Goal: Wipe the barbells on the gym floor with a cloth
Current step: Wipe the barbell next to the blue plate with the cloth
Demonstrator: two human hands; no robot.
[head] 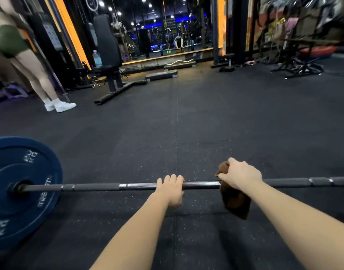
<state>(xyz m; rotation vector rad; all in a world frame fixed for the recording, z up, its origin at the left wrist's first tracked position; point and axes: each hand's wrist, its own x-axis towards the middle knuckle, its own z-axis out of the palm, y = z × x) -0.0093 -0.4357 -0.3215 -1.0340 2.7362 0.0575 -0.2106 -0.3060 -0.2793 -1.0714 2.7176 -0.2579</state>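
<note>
Head view shows your left hand point(172, 189) curled over the barbell point(108, 186) lying on the gym floor point(186, 123), while just beside it your right hand point(240, 177) grips the brown cloth point(236, 201) around the bar.

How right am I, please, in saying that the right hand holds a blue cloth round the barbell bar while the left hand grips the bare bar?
Nearly: the head view shows the cloth is brown, not blue. The right hand does hold it round the barbell bar while the left hand grips the bare bar.
</note>
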